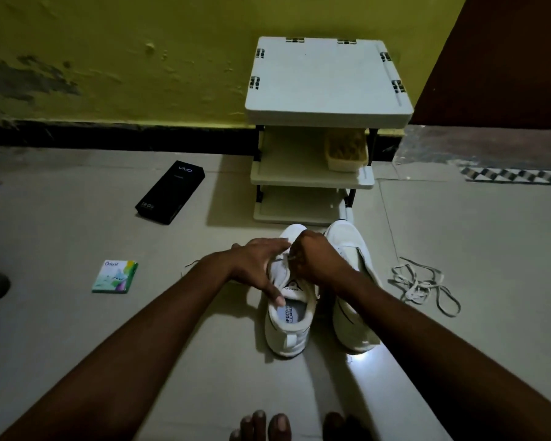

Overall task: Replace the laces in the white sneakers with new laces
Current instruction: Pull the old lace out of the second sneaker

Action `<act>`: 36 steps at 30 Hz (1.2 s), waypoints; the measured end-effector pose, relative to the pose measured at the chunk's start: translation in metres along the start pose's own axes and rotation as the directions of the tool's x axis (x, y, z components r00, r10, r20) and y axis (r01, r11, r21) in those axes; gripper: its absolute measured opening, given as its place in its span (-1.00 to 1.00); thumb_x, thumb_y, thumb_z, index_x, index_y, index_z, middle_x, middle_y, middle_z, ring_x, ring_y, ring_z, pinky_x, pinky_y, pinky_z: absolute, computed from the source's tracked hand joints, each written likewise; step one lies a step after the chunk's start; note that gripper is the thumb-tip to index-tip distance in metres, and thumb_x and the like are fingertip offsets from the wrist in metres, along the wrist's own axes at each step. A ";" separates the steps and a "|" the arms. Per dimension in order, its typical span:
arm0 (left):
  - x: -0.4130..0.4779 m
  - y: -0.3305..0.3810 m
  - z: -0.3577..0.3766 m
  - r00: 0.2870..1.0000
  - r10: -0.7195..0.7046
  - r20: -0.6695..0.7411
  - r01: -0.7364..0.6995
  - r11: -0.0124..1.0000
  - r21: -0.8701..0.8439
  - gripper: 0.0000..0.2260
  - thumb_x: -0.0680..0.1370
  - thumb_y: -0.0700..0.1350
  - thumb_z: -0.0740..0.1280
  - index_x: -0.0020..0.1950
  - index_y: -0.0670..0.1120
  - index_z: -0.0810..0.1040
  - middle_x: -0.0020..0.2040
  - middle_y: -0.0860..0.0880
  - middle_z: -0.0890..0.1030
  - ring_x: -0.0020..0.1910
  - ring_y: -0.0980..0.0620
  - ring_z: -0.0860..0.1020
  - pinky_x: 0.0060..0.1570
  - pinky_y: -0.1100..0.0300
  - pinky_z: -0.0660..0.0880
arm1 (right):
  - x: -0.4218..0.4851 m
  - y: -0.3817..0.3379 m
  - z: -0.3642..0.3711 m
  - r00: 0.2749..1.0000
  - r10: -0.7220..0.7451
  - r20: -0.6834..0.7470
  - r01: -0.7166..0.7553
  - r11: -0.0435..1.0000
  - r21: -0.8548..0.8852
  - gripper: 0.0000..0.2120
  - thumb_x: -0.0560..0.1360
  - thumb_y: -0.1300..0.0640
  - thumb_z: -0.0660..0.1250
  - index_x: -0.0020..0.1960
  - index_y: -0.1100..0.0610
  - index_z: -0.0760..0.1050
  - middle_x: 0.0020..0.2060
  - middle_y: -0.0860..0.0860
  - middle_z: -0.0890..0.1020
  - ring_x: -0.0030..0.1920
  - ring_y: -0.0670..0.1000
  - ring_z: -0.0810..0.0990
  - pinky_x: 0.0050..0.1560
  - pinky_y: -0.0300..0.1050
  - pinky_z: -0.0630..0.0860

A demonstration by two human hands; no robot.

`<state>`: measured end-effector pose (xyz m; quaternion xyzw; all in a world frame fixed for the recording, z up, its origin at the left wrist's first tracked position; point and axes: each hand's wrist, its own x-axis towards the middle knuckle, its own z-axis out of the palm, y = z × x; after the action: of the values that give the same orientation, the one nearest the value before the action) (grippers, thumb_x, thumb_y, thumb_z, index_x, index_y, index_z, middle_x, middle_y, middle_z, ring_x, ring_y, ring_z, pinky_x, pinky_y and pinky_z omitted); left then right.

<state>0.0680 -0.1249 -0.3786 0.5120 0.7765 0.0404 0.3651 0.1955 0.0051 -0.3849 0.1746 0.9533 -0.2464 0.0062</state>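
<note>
1. Head view: both forearms reach forward over the floor to the left sneaker [288, 326], which stands heel toward the person, close beside the right sneaker [347, 243], near the floor's far edge.
2. Left hand [255, 265] lies across the shoe's front, fingers straight and together, thumb stretched back to the tongue.
3. Right hand [315, 259] bends at the wrist, fingers curled tight, pinching a lace end [290, 257] at the eyelets.
4. Off to the shoes' right, a loose lace [420, 284] lies tangled on the floor.

Dim, grainy; bright glare patch on floor [361, 358]; wide-angle bending at edges.
</note>
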 end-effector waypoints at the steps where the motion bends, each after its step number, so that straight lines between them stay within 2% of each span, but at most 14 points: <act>1: 0.002 -0.002 0.003 1.000 -0.003 -0.010 0.003 1.000 0.002 0.20 0.23 0.30 0.63 0.67 0.10 -0.02 0.67 0.09 0.04 0.63 0.02 0.00 0.57 0.00 0.02 | 0.005 0.001 -0.001 1.000 -0.012 0.015 0.013 1.000 -0.013 -0.87 0.44 0.28 0.39 -0.11 0.35 0.64 -0.08 0.27 0.65 0.02 0.22 0.58 -0.11 -0.18 0.23; 6: 0.005 -0.005 0.010 0.998 0.002 -0.060 0.002 0.998 0.064 0.15 0.12 0.50 0.53 0.59 0.23 0.10 0.58 0.14 0.24 0.55 0.03 0.20 0.45 -0.15 0.21 | 0.012 0.004 0.011 0.996 -0.087 0.027 0.090 0.990 -0.113 -0.92 0.32 0.36 0.41 -0.18 0.32 0.63 -0.20 0.28 0.61 -0.07 0.26 0.59 -0.15 -0.06 0.40; 10: 0.003 -0.003 0.010 0.997 -0.022 -0.072 0.028 0.996 0.087 0.14 0.08 0.55 0.49 0.55 0.24 0.13 0.54 0.13 0.29 0.51 0.02 0.27 0.43 -0.22 0.22 | 0.004 -0.003 0.024 0.999 -0.047 -0.004 0.042 0.935 -0.352 -0.74 0.53 0.21 0.28 0.21 0.22 0.49 0.15 0.16 0.49 0.25 0.21 0.42 0.11 0.12 0.44; 14: 0.003 -0.003 0.011 0.997 -0.026 -0.072 0.034 0.994 0.107 0.24 0.05 0.60 0.44 0.61 0.20 0.07 0.61 0.12 0.20 0.58 0.01 0.17 0.47 -0.27 0.16 | 0.003 -0.002 0.027 0.997 0.014 -0.076 -0.046 0.894 -0.446 -0.73 0.57 0.15 0.23 0.25 0.20 0.42 0.24 0.16 0.50 0.31 0.20 0.39 0.19 0.14 0.36; 17: 0.000 -0.004 0.014 0.996 -0.074 -0.056 0.080 0.991 0.108 0.24 0.11 0.56 0.47 0.64 0.19 -0.01 0.66 0.13 0.08 0.62 0.03 0.07 0.51 -0.28 0.07 | 0.002 0.008 0.033 0.954 0.103 -0.282 -0.132 0.987 -0.087 -0.86 0.55 0.19 0.30 0.07 0.23 0.47 -0.01 0.15 0.60 0.07 0.16 0.54 0.01 0.04 0.42; 20: -0.001 -0.001 0.015 0.995 -0.090 -0.044 0.095 0.987 0.130 0.23 0.14 0.54 0.48 0.65 0.19 -0.03 0.66 0.13 0.05 0.63 0.02 0.05 0.52 -0.28 0.05 | 0.003 0.015 0.026 0.914 0.330 -0.236 -0.190 0.861 0.471 -0.94 0.53 0.28 0.31 -0.10 0.18 0.46 -0.23 -0.01 0.57 -0.16 0.00 0.55 -0.14 -0.11 0.36; 25: 0.000 0.002 0.015 0.995 -0.090 -0.047 0.095 0.986 0.139 0.23 0.15 0.54 0.47 0.65 0.17 -0.03 0.66 0.10 0.07 0.63 0.00 0.06 0.51 -0.28 0.08 | 0.017 0.026 0.009 0.998 -0.042 0.054 0.050 0.984 -0.169 -0.83 0.50 0.16 0.40 -0.19 0.28 0.59 -0.25 0.23 0.65 -0.23 0.19 0.56 -0.11 -0.04 0.41; 27: -0.001 0.002 0.016 0.995 -0.082 -0.059 0.090 0.985 0.147 0.22 0.16 0.54 0.48 0.65 0.17 -0.04 0.66 0.11 0.08 0.62 0.00 0.07 0.50 -0.27 0.09 | 0.019 0.028 0.013 0.999 -0.036 -0.003 0.036 0.999 -0.004 -0.85 0.48 0.23 0.40 -0.22 0.27 0.63 -0.29 0.19 0.66 -0.23 0.16 0.59 -0.09 0.00 0.47; 28: 0.000 0.002 0.016 0.995 -0.081 -0.061 0.089 0.984 0.153 0.22 0.16 0.54 0.47 0.65 0.16 -0.04 0.66 0.11 0.08 0.62 0.00 0.07 0.50 -0.27 0.09 | 0.016 0.024 0.014 0.991 0.111 -0.076 -0.087 0.960 0.267 -0.84 0.50 0.22 0.39 -0.23 0.24 0.63 -0.32 0.14 0.65 -0.25 0.11 0.59 -0.14 -0.02 0.49; 30: 0.002 0.002 0.015 0.995 -0.089 -0.054 0.097 0.981 0.168 0.24 0.14 0.56 0.46 0.65 0.16 -0.04 0.66 0.11 0.06 0.63 0.00 0.05 0.50 -0.28 0.07 | 0.016 0.015 0.012 0.858 0.513 0.012 -0.285 0.457 0.843 -0.81 0.58 0.18 0.32 -0.20 0.18 0.58 -0.35 0.09 0.57 -0.34 0.04 0.51 -0.28 -0.10 0.40; 31: 0.003 0.002 0.016 0.994 -0.097 -0.050 0.104 0.979 0.173 0.25 0.13 0.58 0.45 0.65 0.16 -0.04 0.66 0.10 0.06 0.63 0.00 0.04 0.50 -0.30 0.06 | 0.016 0.012 0.011 0.793 0.578 0.193 -0.341 0.157 0.927 -0.81 0.60 0.20 0.24 -0.17 0.17 0.53 -0.36 0.09 0.50 -0.38 0.03 0.44 -0.33 -0.12 0.34; 32: 0.004 0.001 0.016 0.994 -0.101 -0.045 0.108 0.978 0.179 0.26 0.11 0.59 0.44 0.65 0.16 -0.03 0.67 0.11 0.05 0.63 0.00 0.04 0.50 -0.30 0.05 | 0.016 0.012 0.009 0.762 0.568 0.310 -0.397 0.032 0.917 -0.79 0.61 0.22 0.17 -0.17 0.17 0.46 -0.37 0.10 0.43 -0.41 0.02 0.36 -0.35 -0.13 0.27; 33: 0.005 0.001 0.017 0.994 -0.102 -0.042 0.108 0.978 0.181 0.26 0.11 0.58 0.44 0.65 0.16 -0.02 0.66 0.11 0.05 0.63 0.00 0.04 0.50 -0.30 0.05 | 0.016 0.011 0.005 0.777 0.545 0.313 -0.439 0.113 0.891 -0.76 0.63 0.22 0.13 -0.20 0.18 0.41 -0.37 0.12 0.38 -0.43 0.02 0.32 -0.36 -0.12 0.24; 36: 0.005 0.001 0.017 0.994 -0.101 -0.041 0.107 0.978 0.181 0.24 0.12 0.57 0.45 0.65 0.17 -0.02 0.67 0.11 0.04 0.63 0.00 0.02 0.50 -0.28 0.03 | 0.015 0.019 -0.005 0.934 0.354 0.058 -0.334 0.800 0.499 -0.84 0.61 0.14 0.28 -0.08 0.20 0.40 -0.27 0.13 0.47 -0.30 0.07 0.45 -0.26 -0.03 0.41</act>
<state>0.0786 -0.1256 -0.3929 0.5013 0.8084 -0.0423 0.3058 0.1885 0.0280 -0.3910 0.3446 0.8086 -0.4767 -0.0128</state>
